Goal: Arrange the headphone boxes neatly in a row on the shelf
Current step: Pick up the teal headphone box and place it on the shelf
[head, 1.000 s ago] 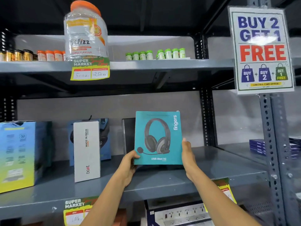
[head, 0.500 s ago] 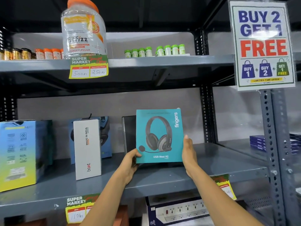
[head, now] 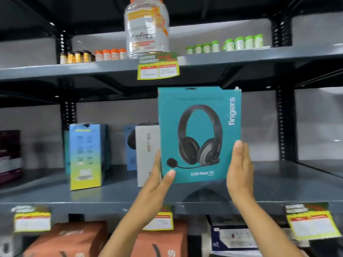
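Head view: your left hand point(head: 157, 179) and right hand point(head: 240, 169) clamp the teal headphone box point(head: 199, 134) by its lower sides, upright, lifted off the shelf point(head: 278, 184). White box point(head: 147, 154) and blue-yellow box point(head: 86, 156) stand unevenly spaced; row looks unfinished. Both arms reach up, palms facing inward.

I note a teal headphone box point(head: 199, 134) upright, front facing me.
White box point(head: 147, 154) and blue-yellow box point(head: 86, 156) stand on the shelf point(head: 111, 193).

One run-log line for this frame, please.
stage: placing | held: teal headphone box, upright, front facing out | left hand: grips left edge | right hand: flat on right edge | white box: standing to its left
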`<state>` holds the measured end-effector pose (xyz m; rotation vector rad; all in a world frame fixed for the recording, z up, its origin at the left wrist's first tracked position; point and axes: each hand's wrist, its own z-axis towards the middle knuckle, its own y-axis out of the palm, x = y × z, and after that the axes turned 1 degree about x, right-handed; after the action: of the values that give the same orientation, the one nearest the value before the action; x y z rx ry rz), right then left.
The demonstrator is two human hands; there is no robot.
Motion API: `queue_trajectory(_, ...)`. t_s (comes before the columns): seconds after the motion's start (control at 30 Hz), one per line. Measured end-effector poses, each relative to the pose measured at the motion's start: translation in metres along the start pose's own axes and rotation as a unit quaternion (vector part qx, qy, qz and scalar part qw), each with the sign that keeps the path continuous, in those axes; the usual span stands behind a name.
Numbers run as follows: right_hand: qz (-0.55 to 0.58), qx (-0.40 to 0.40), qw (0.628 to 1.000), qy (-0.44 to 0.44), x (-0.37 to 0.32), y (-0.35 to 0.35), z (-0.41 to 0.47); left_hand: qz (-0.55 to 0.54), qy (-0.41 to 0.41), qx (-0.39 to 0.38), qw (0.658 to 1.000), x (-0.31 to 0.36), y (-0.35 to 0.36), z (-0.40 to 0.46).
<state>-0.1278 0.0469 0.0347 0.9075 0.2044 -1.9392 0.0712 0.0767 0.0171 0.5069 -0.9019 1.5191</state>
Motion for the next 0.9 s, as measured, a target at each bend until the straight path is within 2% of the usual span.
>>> queue_trajectory(0.1, 0.052, -0.066, 0.995, -0.046, -0.025, 0.067, -0.031, 0.004, 0.005, 0.104, 0.995, 0.008, -0.064, -0.021)
queue_trajectory(0.17, 0.092, -0.121, 0.988, -0.038, -0.041, 0.12, -0.056, 0.03, 0.013, 0.192, 0.981, 0.007, -0.115, -0.034)
queue_trajectory(0.3, 0.112, -0.285, 0.952, 0.006, -0.073, 0.218, -0.103, 0.135, -0.014, 0.332, 0.933, -0.002, -0.219, -0.063)
queue_trajectory(0.43, 0.074, -0.435, 0.893, 0.089, -0.073, 0.306, -0.148, 0.256, -0.063, 0.407, 0.874, -0.024, -0.303, -0.096)
queue_trajectory(0.5, 0.092, -0.492, 0.852, 0.154, -0.061, 0.354, -0.174, 0.326, -0.067, 0.409, 0.85, -0.04, -0.338, -0.102)
queue_trajectory(0.57, 0.148, -0.509, 0.817, 0.228, -0.036, 0.39, -0.183, 0.396, -0.058, 0.38, 0.834, -0.058, -0.354, -0.09)
queue_trajectory(0.67, 0.16, -0.498, 0.799, 0.297, -0.017, 0.418, -0.182, 0.393, -0.062, 0.32, 0.86, -0.09, -0.365, -0.062)
queue_trajectory(0.8, 0.073, -0.465, 0.845, 0.255, -0.002, 0.434, -0.169, 0.302, -0.137, 0.239, 0.913, -0.132, -0.389, -0.031)
queue_trajectory(0.9, 0.013, -0.455, 0.862, 0.223, 0.003, 0.44, -0.161, 0.307, -0.204, 0.195, 0.909, -0.148, -0.407, -0.012)
